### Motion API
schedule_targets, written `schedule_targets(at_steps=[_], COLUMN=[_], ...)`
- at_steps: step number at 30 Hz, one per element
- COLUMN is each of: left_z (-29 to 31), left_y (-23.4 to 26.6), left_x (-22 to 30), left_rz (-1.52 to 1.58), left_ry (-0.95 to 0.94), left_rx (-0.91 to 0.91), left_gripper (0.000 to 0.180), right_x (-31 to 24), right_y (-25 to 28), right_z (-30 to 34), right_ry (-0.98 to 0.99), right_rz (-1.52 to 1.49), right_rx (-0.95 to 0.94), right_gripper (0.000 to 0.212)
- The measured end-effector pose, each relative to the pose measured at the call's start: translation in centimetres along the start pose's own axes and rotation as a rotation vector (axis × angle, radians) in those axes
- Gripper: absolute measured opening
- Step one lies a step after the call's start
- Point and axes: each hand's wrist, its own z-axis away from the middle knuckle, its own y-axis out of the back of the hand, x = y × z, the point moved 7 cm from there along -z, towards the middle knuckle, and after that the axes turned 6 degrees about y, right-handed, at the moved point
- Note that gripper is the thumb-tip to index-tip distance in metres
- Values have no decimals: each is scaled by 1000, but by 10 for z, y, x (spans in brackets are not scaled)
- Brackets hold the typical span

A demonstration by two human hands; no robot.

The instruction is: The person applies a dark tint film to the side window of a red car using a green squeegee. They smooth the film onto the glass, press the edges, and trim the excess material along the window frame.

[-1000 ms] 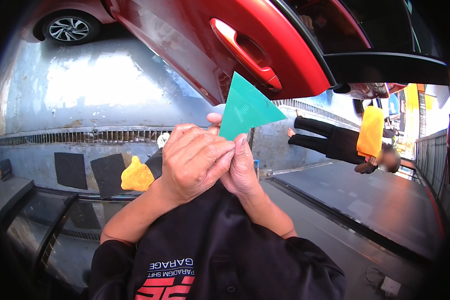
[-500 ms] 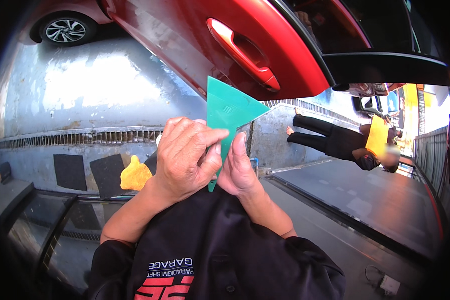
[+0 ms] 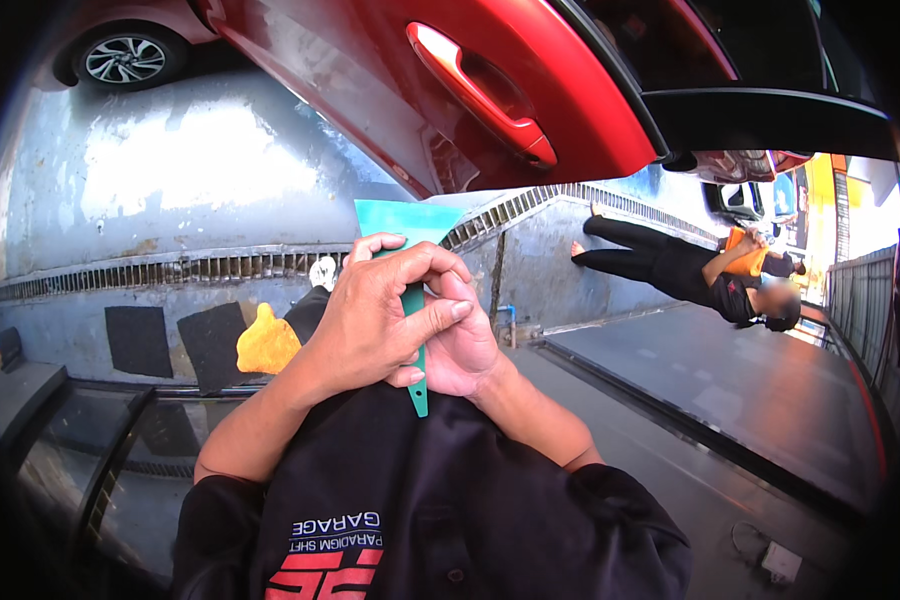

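In front of my chest I hold a green squeegee-like scraper [image 3: 402, 219], its wide triangular blade pointing up and away from me. My left hand [image 3: 375, 315] is bent over the narrow handle, fingers curled and thumb stretched toward the other hand. My right hand [image 3: 462, 345] is cupped close against it, palm behind the handle. The handle's tip, with a small hole, sticks out below both hands. Some fingertips are hidden behind the scraper and the left hand.
A red car door [image 3: 540, 80] with its handle [image 3: 480, 95] stands just ahead. A floor drain grate [image 3: 200, 268] crosses the wet floor. Dark mats [image 3: 138, 341] and a yellow cloth [image 3: 267, 342] lie at left. Another person [image 3: 670, 265] stands at right, holding an orange-yellow cloth [image 3: 745, 252].
The scraper has come down toward me and its blade has tilted away, looking flatter. My left fingers have closed over the handle from the blade. The other person has turned and bent their arms.
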Motion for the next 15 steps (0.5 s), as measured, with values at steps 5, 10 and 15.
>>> schedule_targets(at_steps=[5, 10, 15], left_z=[1, 2, 2], left_y=[-1, -1, 0], left_x=[-10, -4, -6], left_rz=[74, 39, 79], left_ry=[1, -37, -77], left_rx=[-50, -208, -215], left_gripper=[28, 27, 25], right_x=[12, 25, 32], right_y=[-13, -27, -19], right_z=[9, 22, 23], right_ry=[-113, -163, -220], right_rz=[-184, -248, -178], right_rx=[-43, 16, -87], right_gripper=[57, 51, 56])
